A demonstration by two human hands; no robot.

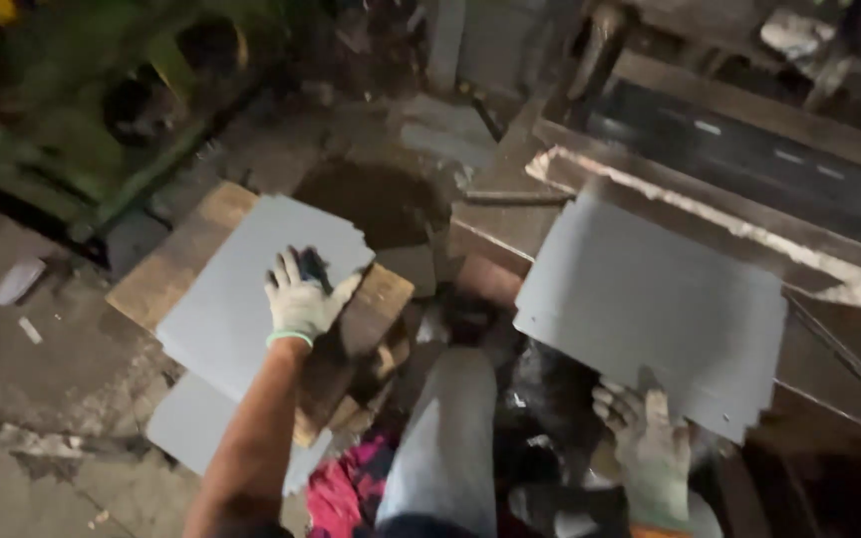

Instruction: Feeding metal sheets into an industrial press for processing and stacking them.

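While gloved left hand (301, 299) lies fingers spread, flat on grey sheet (251, 294) atop wooden block (176, 264), gloved right hand (650, 443) grips lower edge of second grey sheet stack (650, 299), fingers curled, on metal bench (510, 214). Another grey sheet (191, 423) on floor below block.

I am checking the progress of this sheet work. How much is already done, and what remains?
Looks done: some grey sheets already lie on the wooden block, another on the floor below. In hand: the gloved left hand presses on that stack, while the gloved right hand grips the edge of the grey sheets on the machine bed. Left: that right-hand stack, apparently several sheets; the count is unclear.
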